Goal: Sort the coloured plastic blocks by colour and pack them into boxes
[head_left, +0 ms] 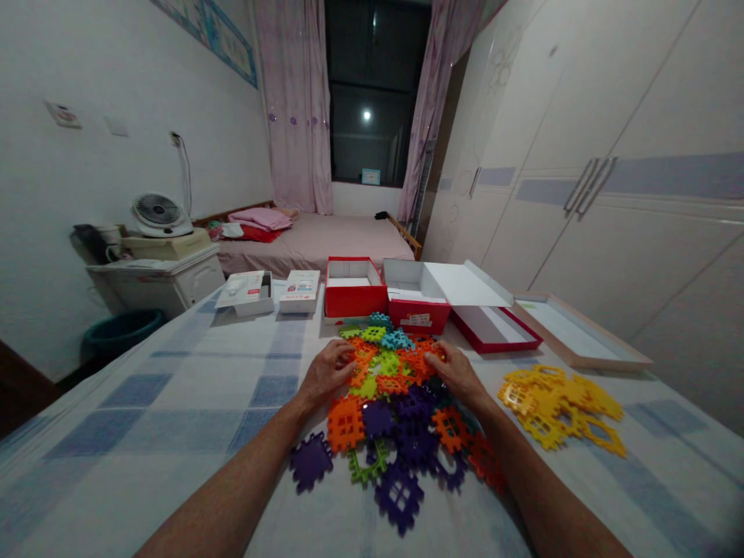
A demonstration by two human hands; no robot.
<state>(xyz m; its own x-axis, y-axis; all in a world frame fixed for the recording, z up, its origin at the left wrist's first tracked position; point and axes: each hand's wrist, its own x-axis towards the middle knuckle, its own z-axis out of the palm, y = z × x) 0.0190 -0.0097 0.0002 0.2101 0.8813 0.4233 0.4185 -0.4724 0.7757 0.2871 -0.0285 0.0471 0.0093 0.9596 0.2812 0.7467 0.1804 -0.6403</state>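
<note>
A mixed pile of flat plastic interlocking building pieces lies before me, in orange, lime green, blue and dark purple. At its left edge, my left hand (330,370) has its fingers curled on an orange building piece (365,355). My right hand (459,373) is across from it, thumb and fingers closed at another orange building piece (419,360). Both hands partly hide what they grip. Purple pieces (415,434) lie nearer me, with a loose purple square (311,462) at the left. Blue pieces (397,339) sit at the far side.
Yellow pieces (558,403) form a separate heap to the right on the checked cloth (145,418). Along the back stand an open red box (356,301), a second open box (417,314), a shallow red lid (494,341), a tan tray (604,356) and small white boxes (299,293).
</note>
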